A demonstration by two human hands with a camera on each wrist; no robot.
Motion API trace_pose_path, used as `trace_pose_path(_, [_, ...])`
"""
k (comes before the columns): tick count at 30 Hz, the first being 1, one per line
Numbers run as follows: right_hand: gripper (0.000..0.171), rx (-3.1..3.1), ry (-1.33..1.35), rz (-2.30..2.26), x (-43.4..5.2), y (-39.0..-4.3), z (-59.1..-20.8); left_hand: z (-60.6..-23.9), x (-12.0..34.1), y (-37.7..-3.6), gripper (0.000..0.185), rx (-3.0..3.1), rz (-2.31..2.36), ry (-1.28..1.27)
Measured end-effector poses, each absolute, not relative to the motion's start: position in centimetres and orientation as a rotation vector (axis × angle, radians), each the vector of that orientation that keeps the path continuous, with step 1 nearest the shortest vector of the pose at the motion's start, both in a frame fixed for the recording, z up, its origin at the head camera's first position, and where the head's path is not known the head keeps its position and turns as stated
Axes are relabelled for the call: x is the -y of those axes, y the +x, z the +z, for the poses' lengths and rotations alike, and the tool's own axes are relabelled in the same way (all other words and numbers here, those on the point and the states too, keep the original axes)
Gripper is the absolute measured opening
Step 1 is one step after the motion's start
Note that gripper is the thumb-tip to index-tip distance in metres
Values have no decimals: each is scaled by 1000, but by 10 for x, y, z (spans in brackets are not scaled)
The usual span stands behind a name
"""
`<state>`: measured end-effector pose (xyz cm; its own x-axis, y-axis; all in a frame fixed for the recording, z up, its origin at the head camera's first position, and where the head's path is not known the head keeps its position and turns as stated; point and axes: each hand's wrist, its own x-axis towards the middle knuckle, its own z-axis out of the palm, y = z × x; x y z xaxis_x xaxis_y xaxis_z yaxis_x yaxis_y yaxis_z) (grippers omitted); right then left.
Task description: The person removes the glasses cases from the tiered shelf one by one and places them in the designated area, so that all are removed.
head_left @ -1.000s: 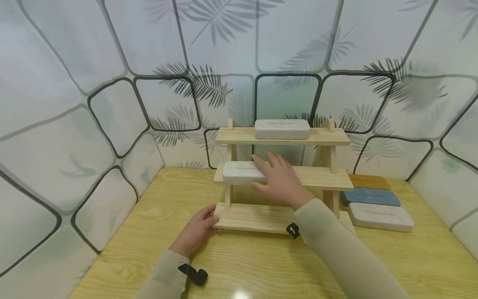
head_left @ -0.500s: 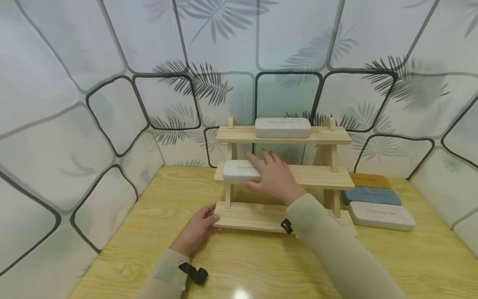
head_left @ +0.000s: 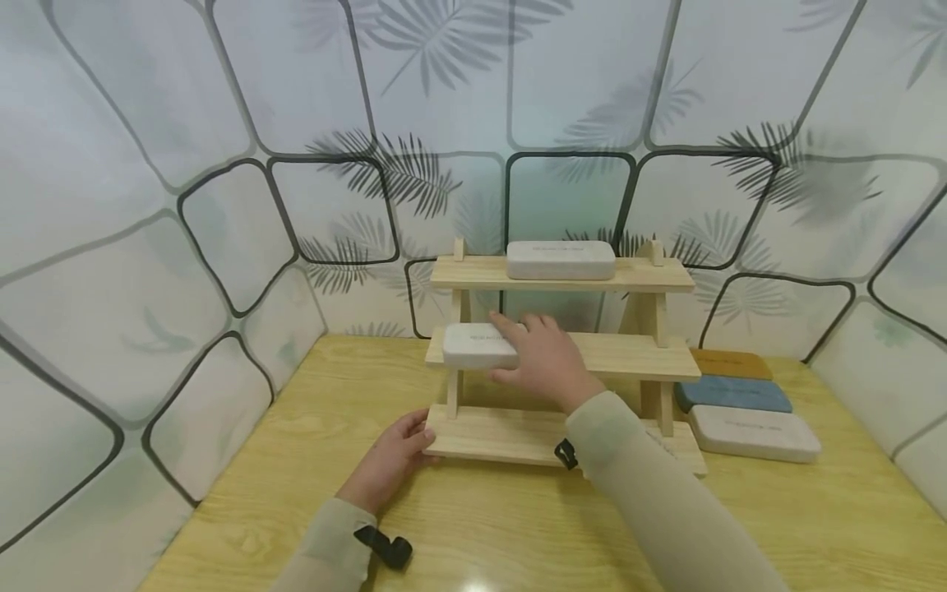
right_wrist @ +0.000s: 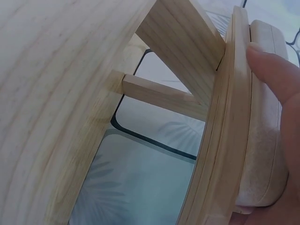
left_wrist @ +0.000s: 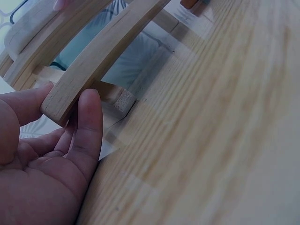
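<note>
On the light wooden worktop [head_left: 518, 526] stands a three-tier shelf of pale wood [head_left: 636, 355], close to the wall covered with a leaf pattern [head_left: 370, 99]. Each tier of this shelf is a long flat board, and the boards step back toward the wall.

To the right of the shelf, three flat cases lie in a row on the worktop: a white case [head_left: 755, 433] nearest to the person, a blue case [head_left: 732, 394] behind it, and a mustard-yellow case [head_left: 732, 363] at the back. They lie just beside each other.

One white rectangular case [head_left: 560, 260] lies on the top tier, about in its middle. Another white rectangular case [head_left: 477, 346] lies on the left part of the middle tier.

The right hand [head_left: 543, 362] grasps this case on the middle tier: the fingers lie over its right end, and the thumb [right_wrist: 269, 65] presses on its side at the board edge.

The left hand [head_left: 392, 460] holds the left end of the bottom tier, with the thumb and a finger [left_wrist: 89, 126] around the board's corner.
</note>
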<state>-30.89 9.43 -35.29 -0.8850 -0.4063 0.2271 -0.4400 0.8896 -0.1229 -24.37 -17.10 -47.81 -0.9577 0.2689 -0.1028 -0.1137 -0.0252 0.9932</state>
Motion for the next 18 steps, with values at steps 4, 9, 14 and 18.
trace_pose_path(4, [95, 2859, 647, 241, -93, -309, -354, -480, 172, -244, 61, -1978, 2072, 170])
trace_pose_path(9, [92, 2848, 652, 220, -94, -310, -354, -480, 172, -244, 61, -1964, 2076, 177])
trace_pose_path(14, [89, 2839, 657, 207, -94, -308, -354, -480, 173, -244, 62, -1954, 2077, 193])
trace_pose_path(18, [88, 2840, 655, 211, -94, -306, -353, -481, 173, -244, 63, -1947, 2081, 214])
